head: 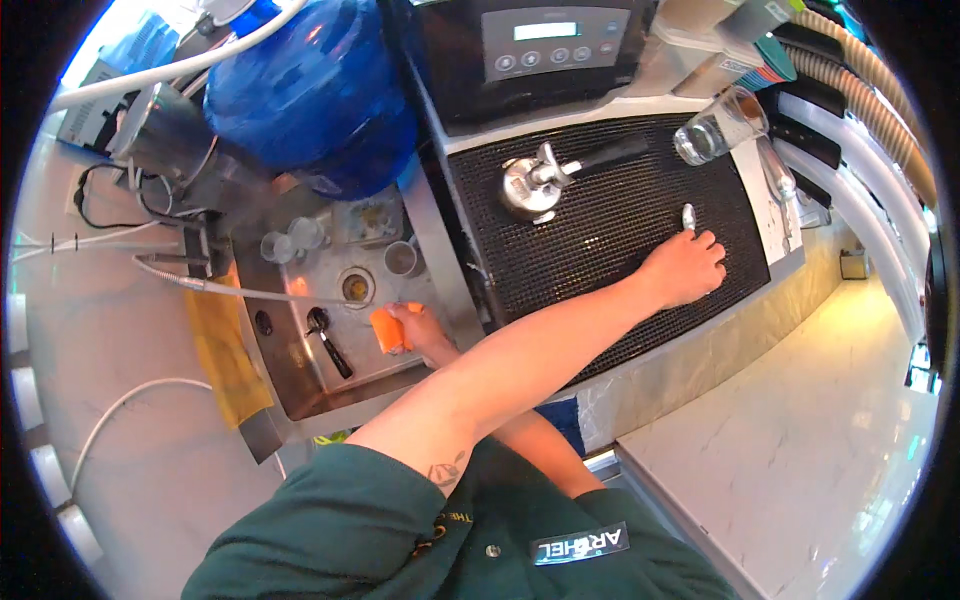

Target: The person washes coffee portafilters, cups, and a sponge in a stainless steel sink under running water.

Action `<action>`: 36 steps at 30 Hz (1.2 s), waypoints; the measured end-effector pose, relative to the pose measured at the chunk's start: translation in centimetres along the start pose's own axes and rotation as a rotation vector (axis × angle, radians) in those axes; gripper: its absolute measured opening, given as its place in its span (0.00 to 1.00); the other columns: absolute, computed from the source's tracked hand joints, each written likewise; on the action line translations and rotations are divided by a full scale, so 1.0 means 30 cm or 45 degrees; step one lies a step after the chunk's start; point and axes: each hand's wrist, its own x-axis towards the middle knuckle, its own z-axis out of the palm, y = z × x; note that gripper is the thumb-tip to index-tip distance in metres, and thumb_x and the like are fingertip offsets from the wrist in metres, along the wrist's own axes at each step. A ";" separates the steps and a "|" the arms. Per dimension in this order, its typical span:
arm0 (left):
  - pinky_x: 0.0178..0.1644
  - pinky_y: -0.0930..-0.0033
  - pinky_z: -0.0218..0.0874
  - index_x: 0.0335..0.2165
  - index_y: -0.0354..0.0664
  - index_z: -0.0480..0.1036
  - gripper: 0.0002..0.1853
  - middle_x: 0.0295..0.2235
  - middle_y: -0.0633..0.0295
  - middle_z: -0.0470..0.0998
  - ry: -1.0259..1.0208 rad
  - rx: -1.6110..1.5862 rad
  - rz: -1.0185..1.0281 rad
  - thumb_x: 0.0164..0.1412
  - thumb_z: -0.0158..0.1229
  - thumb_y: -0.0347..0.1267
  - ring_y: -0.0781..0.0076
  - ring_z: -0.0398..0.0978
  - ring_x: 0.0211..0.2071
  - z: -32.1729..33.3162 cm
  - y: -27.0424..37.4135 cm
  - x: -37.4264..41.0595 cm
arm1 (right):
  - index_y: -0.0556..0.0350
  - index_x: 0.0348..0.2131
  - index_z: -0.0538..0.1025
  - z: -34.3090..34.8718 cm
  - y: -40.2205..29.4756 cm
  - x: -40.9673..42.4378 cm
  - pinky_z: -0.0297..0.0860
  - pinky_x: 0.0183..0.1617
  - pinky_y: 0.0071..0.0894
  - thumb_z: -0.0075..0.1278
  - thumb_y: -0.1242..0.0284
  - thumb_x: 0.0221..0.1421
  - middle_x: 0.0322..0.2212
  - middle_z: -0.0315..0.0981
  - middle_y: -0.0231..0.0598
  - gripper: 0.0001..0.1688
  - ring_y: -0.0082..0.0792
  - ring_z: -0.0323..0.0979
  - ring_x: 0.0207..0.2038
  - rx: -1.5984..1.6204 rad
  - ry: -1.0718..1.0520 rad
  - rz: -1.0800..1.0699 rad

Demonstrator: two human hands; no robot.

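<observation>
My arms cross. My left hand (686, 266) is palm down over the black ribbed mat (600, 240) at right, its fingers curled. A small shiny metal piece (688, 217) shows just beyond the knuckles; whether I grip it is hidden. My right hand (424, 330) holds an orange sponge or cloth (388, 330) over the steel sink's right side. A black-handled portafilter (330, 345) lies in the sink to its left. Another portafilter (532, 186) with a black handle lies on the mat, with metal parts on top.
Clear cups (292, 238), a grey cup (403, 259) and a small tray (370, 219) stand in the sink. A hose sprayer (225, 289) reaches over it. A blue water bottle (315, 97) stands behind. A glass (720, 127) lies tilted at the mat's far right, near a control-panel machine (540, 67).
</observation>
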 end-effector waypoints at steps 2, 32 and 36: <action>0.48 0.58 0.63 0.27 0.44 0.75 0.07 0.34 0.60 0.74 0.120 -0.113 -0.004 0.52 0.52 0.32 0.61 0.70 0.42 -0.071 0.037 -0.002 | 0.55 0.37 0.75 -0.030 0.016 0.061 0.66 0.19 0.31 0.49 0.60 0.59 0.27 0.75 0.33 0.17 0.27 0.73 0.25 -0.147 -0.040 -0.048; 0.43 0.55 0.69 0.38 0.39 0.71 0.23 0.33 0.48 0.76 0.331 -0.353 -2.692 0.50 0.61 0.45 0.49 0.77 0.36 -0.055 -0.345 -2.429 | 0.54 0.50 0.68 0.001 -0.309 1.050 0.69 0.49 0.48 0.42 0.66 0.56 0.44 0.73 0.52 0.23 0.53 0.72 0.46 -2.811 0.273 -0.628; 0.18 0.70 0.64 0.39 0.46 0.66 0.09 0.22 0.63 0.68 1.105 -1.568 -2.782 0.58 0.53 0.31 0.76 0.69 0.17 -0.216 -0.308 -2.329 | 0.61 0.51 0.68 0.043 -0.274 1.145 0.67 0.52 0.48 0.40 0.66 0.57 0.47 0.71 0.54 0.25 0.55 0.71 0.48 -2.787 0.044 -0.069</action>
